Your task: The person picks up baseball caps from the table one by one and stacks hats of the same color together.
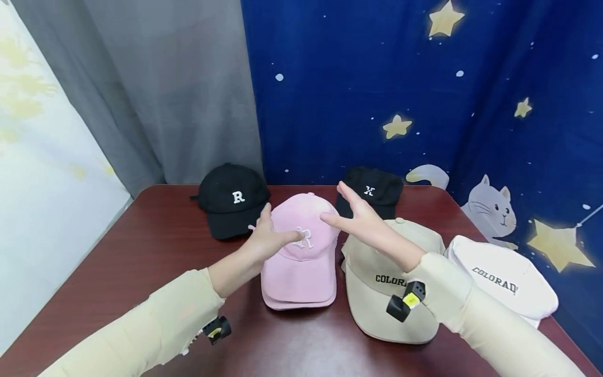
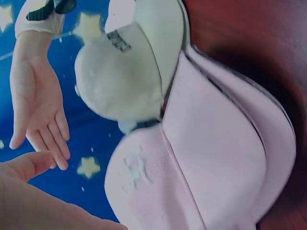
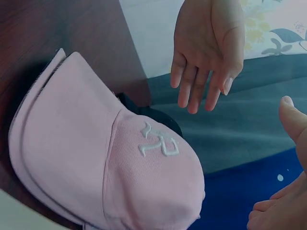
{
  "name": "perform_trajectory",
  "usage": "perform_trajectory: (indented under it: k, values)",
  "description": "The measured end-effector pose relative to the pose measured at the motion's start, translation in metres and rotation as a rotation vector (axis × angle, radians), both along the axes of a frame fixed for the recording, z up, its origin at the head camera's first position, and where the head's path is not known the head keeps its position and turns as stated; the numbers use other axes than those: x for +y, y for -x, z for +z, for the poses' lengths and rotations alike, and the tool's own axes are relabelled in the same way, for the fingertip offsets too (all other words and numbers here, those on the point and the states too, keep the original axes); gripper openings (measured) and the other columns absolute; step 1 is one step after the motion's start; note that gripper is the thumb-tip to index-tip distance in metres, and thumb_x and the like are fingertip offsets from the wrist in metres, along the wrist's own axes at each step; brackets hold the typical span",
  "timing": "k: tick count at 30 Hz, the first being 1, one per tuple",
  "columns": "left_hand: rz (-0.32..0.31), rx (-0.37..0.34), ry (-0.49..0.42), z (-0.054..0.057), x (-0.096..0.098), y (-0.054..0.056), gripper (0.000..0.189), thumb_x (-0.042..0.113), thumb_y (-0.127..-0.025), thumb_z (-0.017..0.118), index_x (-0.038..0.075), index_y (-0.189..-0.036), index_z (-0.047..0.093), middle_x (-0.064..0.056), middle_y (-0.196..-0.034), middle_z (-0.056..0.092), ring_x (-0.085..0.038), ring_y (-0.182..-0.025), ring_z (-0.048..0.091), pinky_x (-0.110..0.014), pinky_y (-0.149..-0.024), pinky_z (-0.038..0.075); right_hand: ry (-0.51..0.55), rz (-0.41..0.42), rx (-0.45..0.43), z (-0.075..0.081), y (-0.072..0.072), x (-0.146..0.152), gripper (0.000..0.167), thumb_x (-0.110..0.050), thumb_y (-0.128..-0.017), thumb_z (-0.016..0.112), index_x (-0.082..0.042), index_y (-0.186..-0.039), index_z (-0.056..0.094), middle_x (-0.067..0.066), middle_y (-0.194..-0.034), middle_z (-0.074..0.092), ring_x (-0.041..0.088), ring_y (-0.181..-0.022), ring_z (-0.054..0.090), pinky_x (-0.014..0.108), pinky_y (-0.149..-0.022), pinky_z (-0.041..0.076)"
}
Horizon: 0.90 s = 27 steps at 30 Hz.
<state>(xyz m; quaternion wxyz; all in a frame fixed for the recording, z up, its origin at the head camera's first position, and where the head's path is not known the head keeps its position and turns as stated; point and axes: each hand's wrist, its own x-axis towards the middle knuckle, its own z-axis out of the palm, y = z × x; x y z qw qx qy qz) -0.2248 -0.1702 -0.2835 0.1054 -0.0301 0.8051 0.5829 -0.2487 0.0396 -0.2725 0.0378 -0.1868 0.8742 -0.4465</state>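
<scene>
Two pink baseball caps are stacked in the middle of the table; the upper pink cap [image 1: 299,277] bears a white embroidered letter, and the brim of the lower pink cap [image 2: 280,139] shows beneath it. My left hand [image 1: 266,238] is held above the left side of the stack, fingers extended and thumb toward the letter. Over the right side hovers my right hand [image 1: 363,217], also with straight fingers, palm facing the left hand. Neither hand holds anything. In the right wrist view, a gap separates the left hand [image 3: 206,48] from the pink crown.
Beige caps [image 1: 393,309] marked COLORADO sit just right of the pink stack, partly under the right forearm. White caps [image 1: 504,277] lie at the right table edge. Black caps stand at the back: one with R [image 1: 235,201] at left, another black cap [image 1: 386,186] at right.
</scene>
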Motion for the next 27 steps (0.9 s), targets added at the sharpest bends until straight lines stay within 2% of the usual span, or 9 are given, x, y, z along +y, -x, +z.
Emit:
perform_trajectory:
  k: [2,8,14,19,27]
  values:
    - [0.003,-0.009,0.021,0.0,-0.009,0.004,0.102,0.019,-0.077,0.07,0.006,-0.146,-0.003,-0.018,-0.151,-0.002,-0.032,-0.136,-0.008,-0.051,-0.107,0.006,-0.005,0.023,-0.008,0.001,0.004,-0.008,0.087,-0.039,-0.086,0.06,-0.008,-0.148,0.008,0.011,-0.151,0.016,0.025,-0.137,0.013,0.051,-0.105,0.018]
    - [0.009,-0.051,0.027,-0.001,-0.035,0.015,0.1,0.022,-0.081,0.065,0.006,-0.145,-0.009,-0.02,-0.15,-0.002,-0.032,-0.137,0.002,-0.048,-0.107,0.011,-0.029,0.053,-0.007,0.002,0.022,-0.032,0.085,-0.038,-0.086,0.06,-0.005,-0.147,0.01,0.011,-0.15,0.019,0.024,-0.136,0.018,0.045,-0.106,0.019]
    - [0.053,-0.091,0.023,-0.003,-0.061,0.03,0.1,0.023,-0.081,0.064,0.006,-0.145,-0.011,-0.018,-0.151,-0.002,-0.03,-0.136,0.004,-0.045,-0.108,0.009,-0.01,0.054,-0.093,0.005,0.044,-0.06,0.086,-0.042,-0.085,0.06,-0.008,-0.147,0.011,0.008,-0.15,0.019,0.023,-0.135,0.02,0.042,-0.106,0.021]
    - [0.092,-0.109,0.017,-0.006,-0.079,0.043,0.1,0.022,-0.081,0.065,0.005,-0.145,-0.011,-0.019,-0.151,-0.002,-0.03,-0.135,0.007,-0.044,-0.108,0.011,-0.045,0.057,-0.126,0.009,0.061,-0.086,0.088,-0.047,-0.085,0.059,-0.009,-0.147,0.011,0.007,-0.151,0.016,0.021,-0.136,0.017,0.042,-0.106,0.021]
    - [0.112,-0.129,0.038,-0.013,-0.102,0.06,0.1,0.023,-0.083,0.063,0.004,-0.144,-0.015,-0.02,-0.15,-0.007,-0.032,-0.136,0.004,-0.046,-0.108,0.011,-0.077,0.048,-0.182,0.007,0.086,-0.123,0.092,-0.051,-0.084,0.059,-0.008,-0.148,0.009,0.008,-0.152,0.013,0.021,-0.137,0.014,0.042,-0.107,0.019]
